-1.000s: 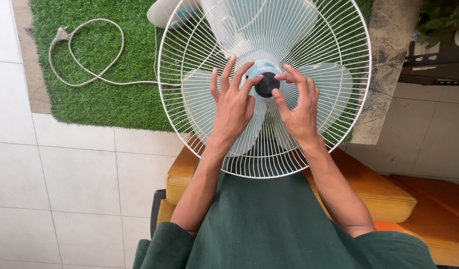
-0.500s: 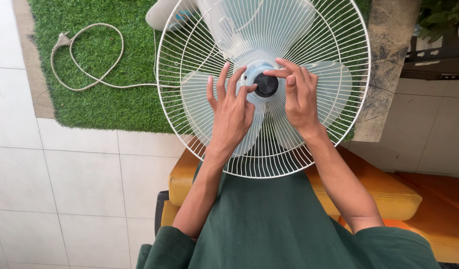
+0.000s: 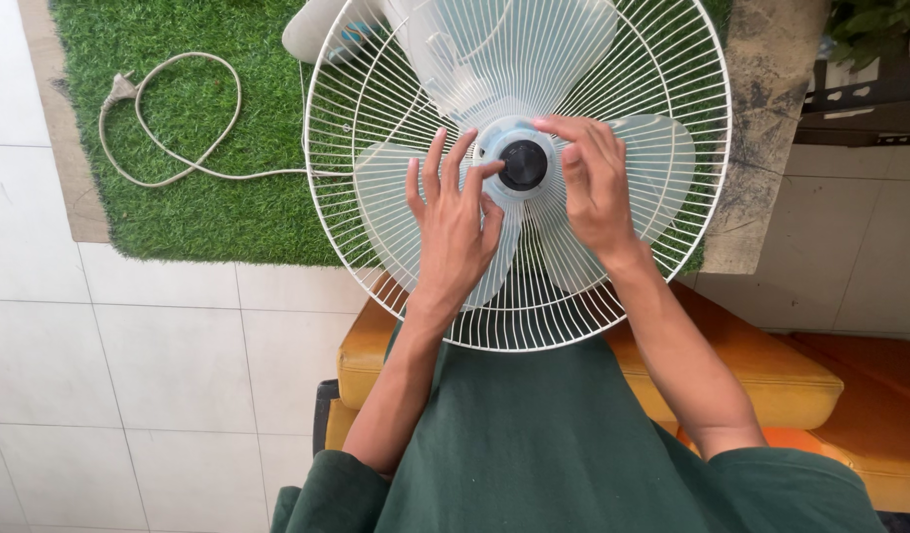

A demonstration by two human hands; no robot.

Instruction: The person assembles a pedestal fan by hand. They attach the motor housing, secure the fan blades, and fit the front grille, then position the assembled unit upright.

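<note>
Pinching black hub cap (image 3: 524, 164) at centre of fan blade (image 3: 519, 148), between both hands. Right hand (image 3: 595, 192) fingers curl over its right rim, nearer; left hand (image 3: 455, 222) fingers spread wide, thumb touching pale blue hub on left side.

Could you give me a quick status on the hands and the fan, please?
Left hand open on the blade. Right hand fingers at the black hub cap. Rear grille behind; nothing blocking.
</note>
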